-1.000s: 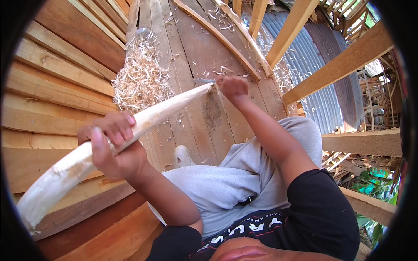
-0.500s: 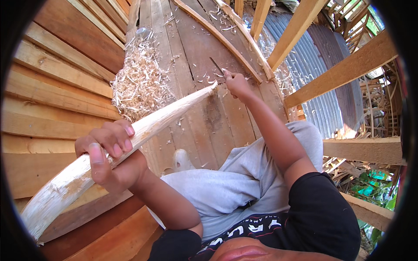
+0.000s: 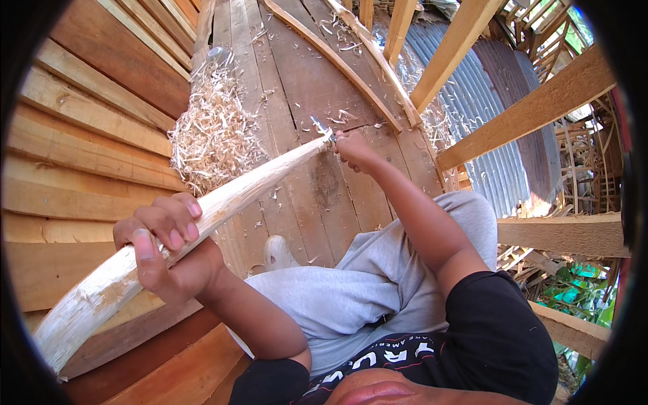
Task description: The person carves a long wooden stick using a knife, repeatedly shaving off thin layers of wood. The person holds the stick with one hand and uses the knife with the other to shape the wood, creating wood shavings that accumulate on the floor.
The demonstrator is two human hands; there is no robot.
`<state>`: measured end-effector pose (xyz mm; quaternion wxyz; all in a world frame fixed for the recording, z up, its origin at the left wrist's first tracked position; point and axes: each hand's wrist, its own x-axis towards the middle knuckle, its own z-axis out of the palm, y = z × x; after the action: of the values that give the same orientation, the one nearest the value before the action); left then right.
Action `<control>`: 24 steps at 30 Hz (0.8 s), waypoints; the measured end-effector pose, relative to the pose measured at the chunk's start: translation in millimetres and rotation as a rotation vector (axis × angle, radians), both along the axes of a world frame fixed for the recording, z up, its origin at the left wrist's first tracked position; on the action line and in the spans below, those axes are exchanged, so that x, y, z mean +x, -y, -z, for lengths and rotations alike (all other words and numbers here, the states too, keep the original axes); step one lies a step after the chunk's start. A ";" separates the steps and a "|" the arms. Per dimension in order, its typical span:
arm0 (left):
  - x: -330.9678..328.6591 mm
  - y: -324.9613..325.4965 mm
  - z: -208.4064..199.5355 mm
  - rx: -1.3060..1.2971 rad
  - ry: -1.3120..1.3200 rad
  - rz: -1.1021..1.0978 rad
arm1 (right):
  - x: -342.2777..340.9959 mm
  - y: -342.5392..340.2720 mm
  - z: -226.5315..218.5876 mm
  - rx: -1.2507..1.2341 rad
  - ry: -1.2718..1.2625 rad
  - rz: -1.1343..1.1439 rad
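Plank floor [image 3: 307, 216] runs beneath you; plank wall [image 3: 101, 128] stands along your left. Corrugated sheet [image 3: 472, 94] lies beyond the posts on your right.

Pole [image 3: 250, 185]: pale, stripped of bark, gently curved, held aslant across your front. Thick end low at far left, narrow end up and ahead, near mid-view, over the floor.

Two long wood strips [image 3: 331, 50] lie ahead on the floor, toward the right side. Grey trousers [image 3: 324, 290] cover your legs, the right knee bent outward below your right arm.

Shavings heap [image 3: 219, 128] sits on the floor against the wall side, past the pole.

Right forearm [image 3: 412, 209] reaches forward and inward, elbow nearly straight. Left forearm [image 3: 250, 307] angles up and out to the left, elbow bent more.

Left hand [image 3: 185, 263]: grip wrapped on the pole about midway, palm underneath, fingers over the far side, thumb laid along the near side.

Right hand [image 3: 354, 150]: grip closed around the handle of a knife [image 3: 318, 124], just beside the pole's narrow end. Blade points up and left across that tip; cannot tell whether the edge touches wood.
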<state>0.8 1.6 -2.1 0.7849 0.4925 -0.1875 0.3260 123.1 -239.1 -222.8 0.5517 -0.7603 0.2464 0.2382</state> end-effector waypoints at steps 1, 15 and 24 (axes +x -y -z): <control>0.0 -0.4 0.0 0.002 0.001 0.001 | -2.0 -0.9 -1.5 -0.002 0.015 -0.003; -0.2 -2.6 2.1 0.013 0.022 0.025 | 2.2 5.1 -2.1 0.086 -0.045 -0.070; -0.8 -0.4 0.1 -0.001 0.006 -0.002 | -7.7 -9.3 -20.8 -0.060 0.102 -0.212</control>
<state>0.0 2.0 -2.2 0.7841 0.4914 -0.1894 0.3284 115.4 -229.8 -202.0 0.5124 -0.8095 0.1431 0.2486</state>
